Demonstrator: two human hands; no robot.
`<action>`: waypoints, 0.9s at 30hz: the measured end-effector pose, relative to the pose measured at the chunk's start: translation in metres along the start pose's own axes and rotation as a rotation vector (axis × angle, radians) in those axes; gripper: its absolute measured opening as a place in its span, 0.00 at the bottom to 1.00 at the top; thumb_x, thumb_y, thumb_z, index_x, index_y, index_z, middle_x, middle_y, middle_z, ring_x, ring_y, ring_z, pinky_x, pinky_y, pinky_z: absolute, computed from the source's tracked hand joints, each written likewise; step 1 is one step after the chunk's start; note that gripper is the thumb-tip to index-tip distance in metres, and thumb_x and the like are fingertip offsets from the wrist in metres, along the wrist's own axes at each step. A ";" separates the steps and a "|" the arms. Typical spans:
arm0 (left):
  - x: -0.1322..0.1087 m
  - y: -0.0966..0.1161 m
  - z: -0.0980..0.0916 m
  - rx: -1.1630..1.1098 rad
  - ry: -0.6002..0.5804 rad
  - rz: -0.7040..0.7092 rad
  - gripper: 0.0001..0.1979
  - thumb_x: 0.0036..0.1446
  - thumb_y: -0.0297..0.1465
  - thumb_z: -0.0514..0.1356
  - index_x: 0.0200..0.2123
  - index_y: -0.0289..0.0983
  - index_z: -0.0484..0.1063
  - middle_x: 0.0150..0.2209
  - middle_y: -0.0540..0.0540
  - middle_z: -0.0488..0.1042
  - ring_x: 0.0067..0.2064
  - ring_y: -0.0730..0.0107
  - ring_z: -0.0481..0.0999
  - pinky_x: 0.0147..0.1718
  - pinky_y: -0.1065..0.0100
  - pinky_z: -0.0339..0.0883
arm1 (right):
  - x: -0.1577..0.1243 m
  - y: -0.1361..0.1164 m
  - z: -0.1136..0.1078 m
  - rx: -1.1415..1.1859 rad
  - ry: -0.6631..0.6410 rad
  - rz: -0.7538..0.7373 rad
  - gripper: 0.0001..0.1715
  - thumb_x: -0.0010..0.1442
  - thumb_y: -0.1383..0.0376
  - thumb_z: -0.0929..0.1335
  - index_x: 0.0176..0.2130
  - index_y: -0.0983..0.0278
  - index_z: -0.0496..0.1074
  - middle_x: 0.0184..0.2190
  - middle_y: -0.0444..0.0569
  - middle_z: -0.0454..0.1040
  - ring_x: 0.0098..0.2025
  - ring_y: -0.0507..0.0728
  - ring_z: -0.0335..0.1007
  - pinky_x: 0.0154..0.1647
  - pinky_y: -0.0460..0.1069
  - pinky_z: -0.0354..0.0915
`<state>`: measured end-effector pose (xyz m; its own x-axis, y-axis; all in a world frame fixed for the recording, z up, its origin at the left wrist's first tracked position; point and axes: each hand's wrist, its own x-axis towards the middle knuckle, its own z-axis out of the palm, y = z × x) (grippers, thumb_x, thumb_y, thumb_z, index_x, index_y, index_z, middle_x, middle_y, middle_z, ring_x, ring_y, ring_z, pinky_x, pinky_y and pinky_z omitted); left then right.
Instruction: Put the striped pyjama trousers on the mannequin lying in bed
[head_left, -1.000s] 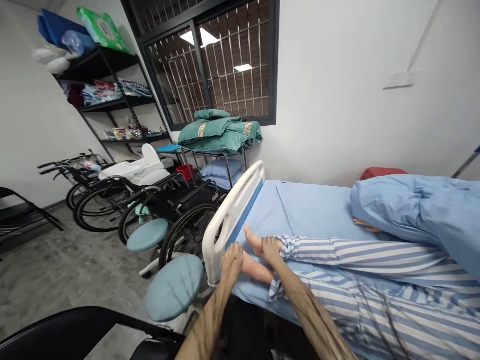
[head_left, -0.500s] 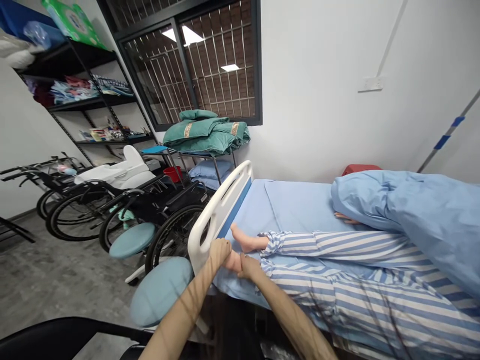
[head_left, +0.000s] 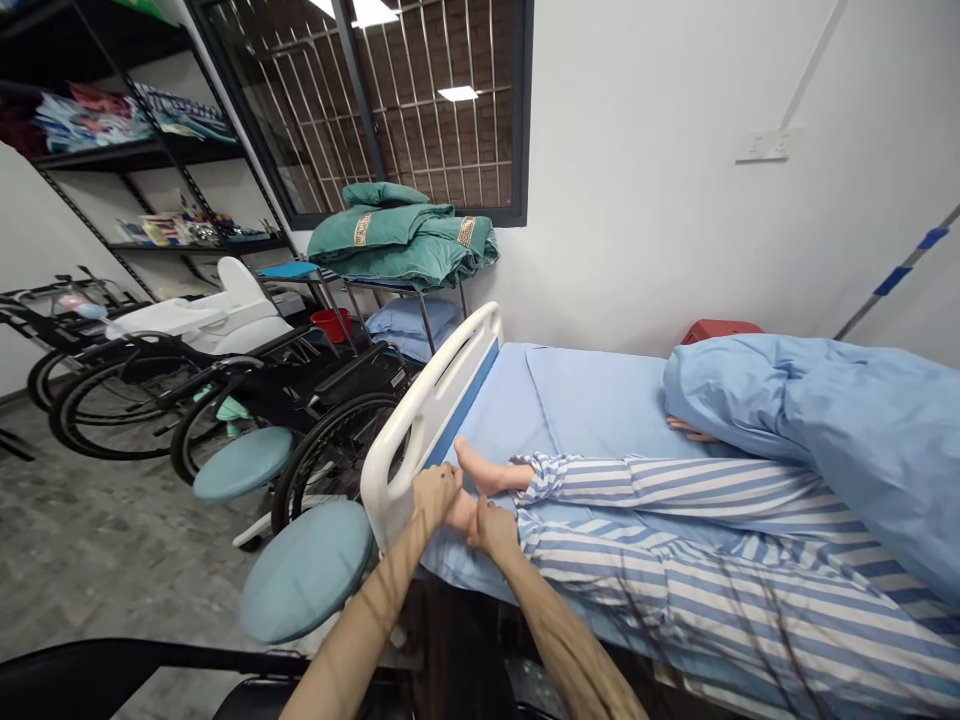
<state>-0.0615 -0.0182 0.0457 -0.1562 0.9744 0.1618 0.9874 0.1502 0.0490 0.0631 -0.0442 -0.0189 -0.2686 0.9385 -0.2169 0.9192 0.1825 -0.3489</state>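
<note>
A figure in blue-and-white striped trousers (head_left: 675, 560) lies on the bed; I cannot tell whether it is a person or a manikin. My left hand (head_left: 436, 490) is closed around the toe end of the near foot (head_left: 460, 513). Around the ankle of that same foot, just beside the trouser hem, wraps my right hand (head_left: 495, 528). Between my two hands only a short stretch of bare foot shows. The far foot (head_left: 484, 470) rests on the light blue sheet (head_left: 592, 390), toes up, with neither hand holding it.
A white footboard (head_left: 382, 470) rises close to my left hand. Left of it stand two round blue stools (head_left: 311, 570), several wheelchairs (head_left: 330, 400) and a rack with folded green bedding (head_left: 405, 245). A bunched blue quilt (head_left: 810, 420) covers the figure's upper part.
My view has tilted down and moved slightly, so the shelves have slid up and left. Both hands stay on the near foot, with the right hand's fingers slightly shifted at the ankle.
</note>
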 end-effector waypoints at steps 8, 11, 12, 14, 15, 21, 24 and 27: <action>-0.033 -0.008 0.012 -0.077 0.102 -0.069 0.22 0.67 0.34 0.42 0.43 0.32 0.75 0.40 0.32 0.79 0.42 0.54 0.78 0.33 0.63 0.63 | -0.007 -0.001 0.000 -0.027 0.025 -0.006 0.38 0.47 0.61 0.76 0.55 0.67 0.65 0.47 0.62 0.77 0.47 0.67 0.77 0.40 0.53 0.67; -0.041 -0.012 0.009 -0.059 0.096 -0.032 0.24 0.68 0.35 0.41 0.48 0.31 0.73 0.41 0.31 0.79 0.43 0.53 0.78 0.34 0.62 0.65 | -0.005 0.001 0.004 -0.026 0.009 -0.018 0.42 0.47 0.61 0.76 0.57 0.67 0.63 0.49 0.62 0.77 0.48 0.68 0.76 0.41 0.53 0.67; -0.040 -0.013 0.006 -0.031 0.061 0.000 0.24 0.68 0.35 0.41 0.50 0.29 0.72 0.40 0.30 0.79 0.43 0.52 0.78 0.34 0.62 0.65 | -0.004 0.002 0.006 -0.024 0.007 -0.023 0.43 0.46 0.61 0.76 0.58 0.66 0.63 0.49 0.62 0.76 0.48 0.68 0.76 0.42 0.53 0.67; -0.034 -0.015 -0.003 0.038 -0.029 0.088 0.24 0.67 0.33 0.42 0.53 0.24 0.71 0.39 0.27 0.79 0.41 0.51 0.79 0.35 0.61 0.65 | -0.003 0.004 0.009 -0.020 0.013 -0.030 0.43 0.46 0.60 0.76 0.58 0.65 0.62 0.50 0.61 0.76 0.48 0.68 0.76 0.43 0.54 0.68; -0.030 -0.015 -0.008 0.066 -0.073 0.138 0.24 0.67 0.31 0.43 0.52 0.23 0.71 0.39 0.26 0.78 0.42 0.50 0.79 0.36 0.60 0.65 | -0.002 0.005 0.011 -0.017 0.019 -0.031 0.44 0.46 0.60 0.76 0.59 0.65 0.62 0.51 0.62 0.76 0.49 0.68 0.76 0.43 0.54 0.68; -0.008 -0.010 -0.023 0.127 -0.204 0.258 0.20 0.63 0.29 0.48 0.38 0.29 0.81 0.40 0.29 0.80 0.43 0.53 0.79 0.40 0.61 0.66 | -0.002 0.006 0.010 0.022 -0.026 -0.043 0.48 0.45 0.63 0.75 0.62 0.65 0.58 0.53 0.63 0.75 0.51 0.68 0.75 0.44 0.55 0.69; 0.000 -0.006 -0.020 0.154 -0.263 0.277 0.20 0.63 0.31 0.50 0.40 0.34 0.82 0.41 0.31 0.81 0.44 0.53 0.78 0.43 0.60 0.65 | -0.006 0.003 0.005 0.024 -0.017 -0.044 0.45 0.45 0.63 0.75 0.60 0.66 0.61 0.52 0.63 0.75 0.50 0.69 0.75 0.44 0.56 0.70; 0.010 0.000 -0.014 0.134 -0.307 0.259 0.17 0.60 0.33 0.54 0.38 0.34 0.83 0.36 0.31 0.82 0.42 0.50 0.78 0.42 0.57 0.66 | -0.011 0.001 0.002 0.020 0.041 -0.043 0.40 0.46 0.63 0.75 0.56 0.68 0.64 0.49 0.63 0.76 0.48 0.70 0.76 0.44 0.57 0.70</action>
<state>-0.0636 -0.0110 0.0614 0.0921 0.9844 -0.1499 0.9906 -0.1059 -0.0869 0.0662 -0.0548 -0.0184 -0.2952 0.9412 -0.1644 0.9011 0.2171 -0.3753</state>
